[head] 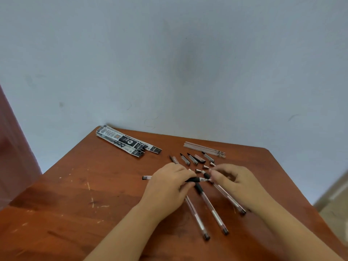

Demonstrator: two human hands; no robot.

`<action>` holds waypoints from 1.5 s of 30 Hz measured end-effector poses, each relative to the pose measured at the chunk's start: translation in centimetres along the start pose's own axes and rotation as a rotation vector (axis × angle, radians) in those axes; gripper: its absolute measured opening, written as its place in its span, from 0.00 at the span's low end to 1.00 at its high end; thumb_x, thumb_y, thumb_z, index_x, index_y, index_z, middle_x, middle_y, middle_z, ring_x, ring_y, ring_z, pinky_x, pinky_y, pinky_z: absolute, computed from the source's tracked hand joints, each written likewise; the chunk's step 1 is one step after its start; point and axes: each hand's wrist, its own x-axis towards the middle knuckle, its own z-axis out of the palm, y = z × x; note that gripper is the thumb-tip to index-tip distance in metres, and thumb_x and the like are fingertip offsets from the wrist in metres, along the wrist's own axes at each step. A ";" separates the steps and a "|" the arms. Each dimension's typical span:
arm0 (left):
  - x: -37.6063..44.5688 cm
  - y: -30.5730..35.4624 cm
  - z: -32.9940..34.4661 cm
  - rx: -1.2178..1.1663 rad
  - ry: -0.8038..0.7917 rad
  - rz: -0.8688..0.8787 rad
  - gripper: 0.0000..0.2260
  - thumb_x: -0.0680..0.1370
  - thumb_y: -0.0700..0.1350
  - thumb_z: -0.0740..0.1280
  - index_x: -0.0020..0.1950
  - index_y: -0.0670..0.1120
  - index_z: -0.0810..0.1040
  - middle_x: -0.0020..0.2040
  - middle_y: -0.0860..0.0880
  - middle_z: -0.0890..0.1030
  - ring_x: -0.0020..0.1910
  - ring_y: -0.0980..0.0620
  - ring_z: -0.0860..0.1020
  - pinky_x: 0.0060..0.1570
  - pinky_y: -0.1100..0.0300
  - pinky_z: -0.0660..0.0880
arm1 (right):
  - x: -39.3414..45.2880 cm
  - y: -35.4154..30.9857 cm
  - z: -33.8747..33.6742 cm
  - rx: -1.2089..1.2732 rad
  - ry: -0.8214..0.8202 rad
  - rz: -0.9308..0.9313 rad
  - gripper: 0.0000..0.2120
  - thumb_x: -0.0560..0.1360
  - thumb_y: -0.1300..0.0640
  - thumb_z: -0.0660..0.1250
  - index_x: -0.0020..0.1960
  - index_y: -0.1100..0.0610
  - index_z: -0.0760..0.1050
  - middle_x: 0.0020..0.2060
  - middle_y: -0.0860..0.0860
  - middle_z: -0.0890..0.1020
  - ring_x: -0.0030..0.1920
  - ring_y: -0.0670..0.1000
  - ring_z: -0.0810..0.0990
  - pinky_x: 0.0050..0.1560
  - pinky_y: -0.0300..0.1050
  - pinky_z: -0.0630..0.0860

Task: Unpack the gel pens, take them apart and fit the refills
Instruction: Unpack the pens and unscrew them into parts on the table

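My left hand (169, 183) grips a gel pen (195, 179) by its black grip, the barrel running left under the hand and its end cap showing at the far side. My right hand (233, 178) pinches the metal tip of that pen. Three clear pen barrels (211, 208) lie on the table below my hands, pointing toward me. Several pen caps (192, 159) and small metal tip cones (205, 167) lie just beyond my hands. A bundle of refills (204, 148) rests at the back right.
Flattened black-and-white pen packaging (128, 143) lies at the back left of the wooden table (75, 194). A pale wall stands right behind the table. The table's right edge (293, 181) drops to the floor.
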 end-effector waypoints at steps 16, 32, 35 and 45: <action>-0.4 -0.2 -0.1 0.033 0.008 0.006 0.14 0.69 0.51 0.60 0.45 0.49 0.82 0.39 0.53 0.82 0.45 0.59 0.72 0.46 0.70 0.70 | -1.5 0.5 -1.3 0.022 -0.108 0.026 0.07 0.72 0.55 0.66 0.39 0.43 0.75 0.31 0.40 0.76 0.31 0.38 0.74 0.33 0.28 0.70; -0.2 -0.6 -0.7 0.075 0.116 -0.264 0.08 0.71 0.40 0.70 0.50 0.45 0.81 0.45 0.49 0.81 0.46 0.52 0.76 0.47 0.64 0.67 | -1.3 2.8 -5.1 -0.217 0.199 0.091 0.05 0.71 0.60 0.66 0.39 0.52 0.77 0.39 0.45 0.74 0.42 0.43 0.71 0.39 0.26 0.63; -0.2 -0.7 -0.7 0.073 0.129 -0.308 0.09 0.73 0.42 0.68 0.52 0.45 0.80 0.47 0.49 0.81 0.48 0.52 0.76 0.48 0.64 0.67 | -1.3 3.5 -5.6 -0.194 0.279 0.167 0.04 0.71 0.62 0.67 0.40 0.55 0.79 0.40 0.48 0.76 0.41 0.45 0.71 0.38 0.32 0.64; -0.1 -0.3 -0.4 0.064 0.076 -0.288 0.11 0.75 0.45 0.65 0.56 0.48 0.78 0.50 0.51 0.80 0.49 0.55 0.75 0.48 0.67 0.66 | -0.3 5.8 -3.2 -0.247 0.359 0.318 0.06 0.72 0.59 0.64 0.46 0.59 0.79 0.44 0.53 0.79 0.47 0.52 0.74 0.51 0.44 0.69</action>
